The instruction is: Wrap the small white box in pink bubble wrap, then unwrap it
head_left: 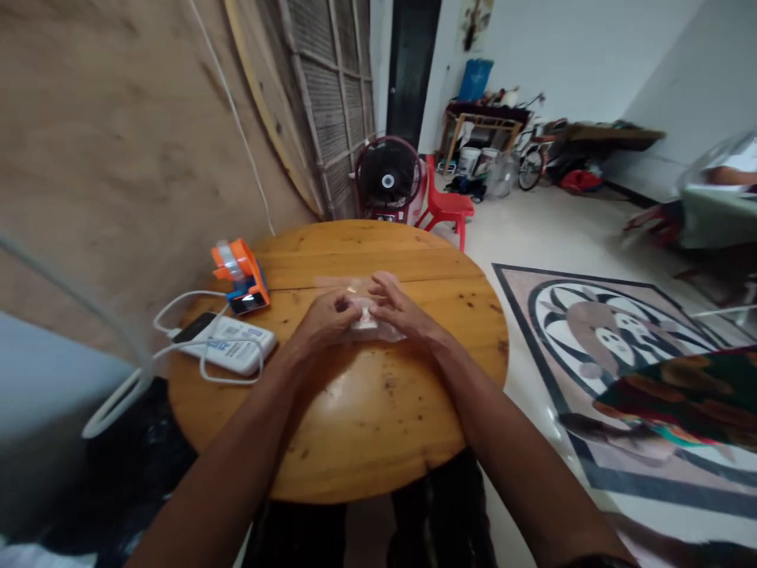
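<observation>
Both hands meet over the middle of a round wooden table (pixel 355 402), at a small whitish item in clear plastic wrapping (pixel 365 317). My left hand (pixel 325 317) pinches the wrapping's left side between thumb and fingertips. On the other side, my right hand (pixel 403 306) grips it with the thumb, its other fingers partly raised and curved. Part of the clear plastic spreads flat on the wood below the hands. What exactly lies inside the wrapping is too small and blurred to tell.
An orange and blue tape dispenser (pixel 241 276) stands at the table's left, behind a white power bank (pixel 236 347) with a looped white cable (pixel 204 367). Beyond the table are a fan (pixel 387 180) and a red chair (pixel 448 203). Another person (pixel 733 170) is at the far right.
</observation>
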The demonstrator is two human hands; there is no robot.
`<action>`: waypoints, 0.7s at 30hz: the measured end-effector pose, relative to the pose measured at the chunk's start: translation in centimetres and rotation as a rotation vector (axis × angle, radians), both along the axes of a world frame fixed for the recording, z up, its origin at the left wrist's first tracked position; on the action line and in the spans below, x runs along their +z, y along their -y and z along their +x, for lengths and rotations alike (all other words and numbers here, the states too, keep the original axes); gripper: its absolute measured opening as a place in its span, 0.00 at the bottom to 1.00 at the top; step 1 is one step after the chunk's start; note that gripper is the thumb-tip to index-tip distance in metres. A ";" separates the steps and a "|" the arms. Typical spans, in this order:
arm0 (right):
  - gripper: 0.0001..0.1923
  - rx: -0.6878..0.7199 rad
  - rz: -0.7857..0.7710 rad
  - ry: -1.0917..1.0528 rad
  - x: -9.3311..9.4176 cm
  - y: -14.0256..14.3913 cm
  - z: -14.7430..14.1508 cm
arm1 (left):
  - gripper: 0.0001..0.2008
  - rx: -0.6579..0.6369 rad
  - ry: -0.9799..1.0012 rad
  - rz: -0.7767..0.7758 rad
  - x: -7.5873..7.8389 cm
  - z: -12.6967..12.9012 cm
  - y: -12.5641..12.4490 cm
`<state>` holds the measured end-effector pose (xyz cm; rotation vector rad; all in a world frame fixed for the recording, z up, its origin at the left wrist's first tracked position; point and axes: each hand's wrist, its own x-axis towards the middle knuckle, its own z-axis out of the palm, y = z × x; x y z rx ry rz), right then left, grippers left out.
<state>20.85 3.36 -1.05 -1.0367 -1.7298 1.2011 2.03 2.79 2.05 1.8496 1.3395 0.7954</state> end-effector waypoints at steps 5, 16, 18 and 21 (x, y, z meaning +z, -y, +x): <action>0.32 -0.078 0.070 0.034 -1.3 -0.4 -0.9 | 0.12 0.031 -0.004 0.024 -0.5 -0.4 -0.3; 0.38 -0.082 0.135 0.154 0.3 0.4 -1.1 | 0.10 0.079 0.124 -0.095 -0.5 -0.8 -0.2; 0.40 -0.073 0.162 0.168 0.5 0.5 -1.1 | 0.08 0.128 -0.013 -0.022 -0.3 -1.1 -0.1; 0.41 -0.106 0.183 0.186 0.3 0.4 -1.1 | 0.07 0.231 -0.278 0.127 -0.2 -2.1 1.0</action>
